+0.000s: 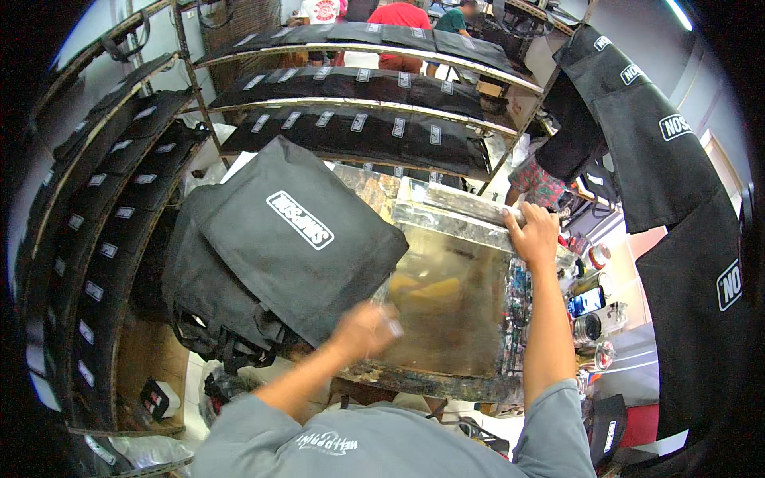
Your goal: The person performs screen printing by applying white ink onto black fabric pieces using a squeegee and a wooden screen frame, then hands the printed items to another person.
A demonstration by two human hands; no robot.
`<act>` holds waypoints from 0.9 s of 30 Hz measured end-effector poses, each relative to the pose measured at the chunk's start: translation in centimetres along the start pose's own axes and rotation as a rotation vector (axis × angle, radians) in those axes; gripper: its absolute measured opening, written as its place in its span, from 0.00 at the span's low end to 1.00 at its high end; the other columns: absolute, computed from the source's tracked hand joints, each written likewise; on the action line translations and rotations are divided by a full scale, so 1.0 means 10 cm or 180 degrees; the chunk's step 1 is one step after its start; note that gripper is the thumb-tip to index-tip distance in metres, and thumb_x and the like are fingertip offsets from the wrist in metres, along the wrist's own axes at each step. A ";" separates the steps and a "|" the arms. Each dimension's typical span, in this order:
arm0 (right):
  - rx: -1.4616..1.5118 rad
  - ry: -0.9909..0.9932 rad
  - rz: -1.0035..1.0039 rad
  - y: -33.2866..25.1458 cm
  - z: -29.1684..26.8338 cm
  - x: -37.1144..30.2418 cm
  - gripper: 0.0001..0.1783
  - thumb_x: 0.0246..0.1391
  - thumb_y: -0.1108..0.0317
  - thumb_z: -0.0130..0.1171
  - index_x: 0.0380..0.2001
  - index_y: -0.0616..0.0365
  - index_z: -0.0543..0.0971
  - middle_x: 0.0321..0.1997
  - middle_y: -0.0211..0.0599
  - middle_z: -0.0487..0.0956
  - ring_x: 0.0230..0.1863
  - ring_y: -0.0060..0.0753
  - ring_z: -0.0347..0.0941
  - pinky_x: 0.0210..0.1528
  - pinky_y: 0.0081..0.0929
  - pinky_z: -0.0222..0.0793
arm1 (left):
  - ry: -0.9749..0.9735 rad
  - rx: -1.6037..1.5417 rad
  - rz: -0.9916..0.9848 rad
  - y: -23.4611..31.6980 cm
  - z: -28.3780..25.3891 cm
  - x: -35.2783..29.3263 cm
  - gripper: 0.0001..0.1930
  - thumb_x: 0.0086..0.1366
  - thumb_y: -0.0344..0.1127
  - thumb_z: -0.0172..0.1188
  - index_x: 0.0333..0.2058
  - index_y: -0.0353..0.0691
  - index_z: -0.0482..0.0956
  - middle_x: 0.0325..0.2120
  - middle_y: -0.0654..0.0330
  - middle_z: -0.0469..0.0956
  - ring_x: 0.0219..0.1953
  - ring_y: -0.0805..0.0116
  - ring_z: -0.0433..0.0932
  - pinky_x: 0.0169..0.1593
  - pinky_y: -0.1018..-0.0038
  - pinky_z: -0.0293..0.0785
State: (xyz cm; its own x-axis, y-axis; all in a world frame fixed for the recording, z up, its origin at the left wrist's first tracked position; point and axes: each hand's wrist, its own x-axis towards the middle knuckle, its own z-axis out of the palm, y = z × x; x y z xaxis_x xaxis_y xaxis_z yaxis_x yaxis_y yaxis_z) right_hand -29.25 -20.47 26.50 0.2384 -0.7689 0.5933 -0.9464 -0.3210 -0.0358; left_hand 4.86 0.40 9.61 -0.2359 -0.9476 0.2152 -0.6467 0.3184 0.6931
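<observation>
My right hand (532, 233) grips the far right part of a flat, tape-covered frame (458, 225), fingers over its edge. Inside the frame is a brownish, shiny panel (426, 307) on a paint-stained work table. My left hand (365, 333) is blurred by motion, low over the panel's left side, beside the near corner of a black fabric bag. Something small and pale shows at its fingers, too smeared to name. The black bag (319, 211) lies flat on top of other black bags (215, 279), a white printed label on its upper face.
Racks of black fabric pieces (358, 88) stand ahead, and more shelves (103, 239) rise at the left. Black printed pieces (677, 151) hang at the right. Jars (587, 328) and a phone (586, 302) sit right of the panel. Other people (398, 16) are beyond the racks.
</observation>
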 end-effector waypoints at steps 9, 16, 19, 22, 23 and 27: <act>-0.0041 -0.0042 -0.0103 0.11 0.03 0.13 0.29 0.65 0.38 0.58 0.34 0.56 0.83 0.35 0.45 0.84 0.43 0.54 0.79 0.49 0.51 0.64 | -0.1124 0.1460 0.1050 -0.71 1.58 -1.12 0.50 0.71 0.76 0.48 0.79 0.47 0.58 0.81 0.49 0.51 0.82 0.42 0.44 0.82 0.43 0.36; -0.0219 -0.0070 -0.0002 0.17 0.06 0.28 0.36 0.64 0.31 0.57 0.31 0.59 0.83 0.36 0.49 0.84 0.44 0.54 0.80 0.50 0.51 0.65 | -0.1385 0.1905 0.0913 -0.63 1.57 -1.05 0.52 0.69 0.81 0.45 0.78 0.47 0.61 0.81 0.48 0.49 0.82 0.40 0.42 0.81 0.39 0.31; -0.0117 -0.0103 -0.0006 0.15 0.03 0.27 0.36 0.64 0.31 0.57 0.29 0.59 0.83 0.33 0.48 0.83 0.41 0.53 0.79 0.50 0.48 0.64 | -0.1270 0.1677 0.0958 -0.66 1.59 -1.05 0.52 0.69 0.81 0.46 0.78 0.47 0.62 0.81 0.48 0.49 0.82 0.39 0.42 0.81 0.38 0.30; -0.0008 -0.0094 0.0052 0.12 0.02 0.24 0.37 0.64 0.30 0.56 0.28 0.59 0.82 0.33 0.48 0.82 0.40 0.53 0.78 0.51 0.48 0.64 | -0.1138 0.1595 0.1015 -0.68 1.60 -1.06 0.51 0.67 0.80 0.50 0.76 0.47 0.66 0.80 0.47 0.53 0.82 0.38 0.44 0.80 0.37 0.33; -0.0007 -0.0017 0.0014 0.12 0.03 0.23 0.38 0.64 0.30 0.56 0.28 0.59 0.82 0.33 0.48 0.82 0.40 0.53 0.78 0.51 0.48 0.63 | -0.1140 0.1567 0.0984 -0.67 1.60 -1.06 0.51 0.67 0.80 0.50 0.76 0.46 0.66 0.80 0.47 0.52 0.82 0.38 0.44 0.80 0.37 0.33; 0.0053 -0.0015 0.0026 0.14 0.05 0.20 0.38 0.64 0.30 0.55 0.27 0.60 0.81 0.32 0.49 0.82 0.41 0.53 0.78 0.50 0.49 0.63 | -0.1125 0.1631 0.0972 -0.63 1.61 -1.07 0.52 0.69 0.81 0.46 0.77 0.47 0.63 0.80 0.48 0.51 0.82 0.40 0.43 0.81 0.39 0.31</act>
State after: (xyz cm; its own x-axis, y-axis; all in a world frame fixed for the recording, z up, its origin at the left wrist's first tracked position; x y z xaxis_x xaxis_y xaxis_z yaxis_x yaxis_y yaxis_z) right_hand -30.00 -22.76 27.23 0.2317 -0.7740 0.5893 -0.9446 -0.3239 -0.0540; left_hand -0.18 8.96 -8.15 -0.6279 -0.7766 0.0517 -0.7542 0.6235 0.2061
